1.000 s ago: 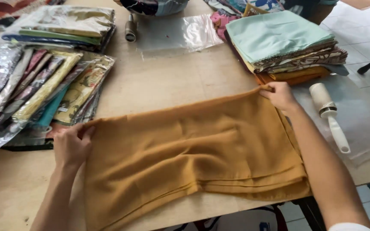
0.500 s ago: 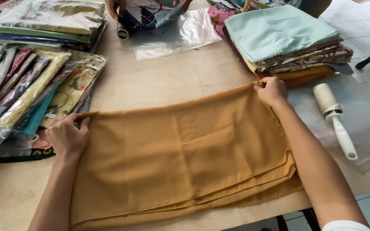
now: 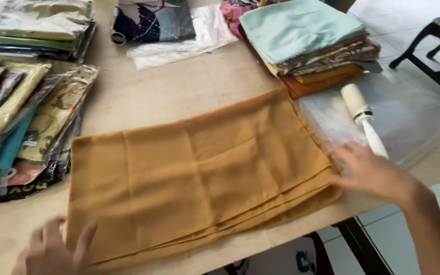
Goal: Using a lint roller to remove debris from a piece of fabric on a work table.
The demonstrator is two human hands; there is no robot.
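Change: far corners of the folded mustard cloth [image 3: 199, 183] released since a second ago; both hands drawn back toward the near edge.
Meaning: far edge laid flat and squared on the surface [image 3: 179, 91]; work apparently shifted from placing to smoothing or taking up the near side.
Cloth: spread wide across the middle of the surface, several layers stacked, edges stepped along the near right side, one crease running upright through the middle.
Left hand [image 3: 57, 252]: open, fingers spread, empty; at the near left corner of the cloth, fingertips on or just over its edge, contact not clear.
Right hand [image 3: 370, 170]: open, fingers extended, blurred, nothing held; at the near right corner of the cloth, fingertips at its stepped edges.
Lint roller [image 3: 363, 119]: white, lying on a clear plastic sheet [image 3: 408, 122], just beyond the right hand, not touched.
Folded stack [image 3: 306, 40]: pale green cloth on top, patterned and orange pieces beneath, far right, touching the cloth's far right corner.
Packaged cloths [image 3: 21, 112]: in clear wrappers, fanned along the left, just beside the cloth's left edge.
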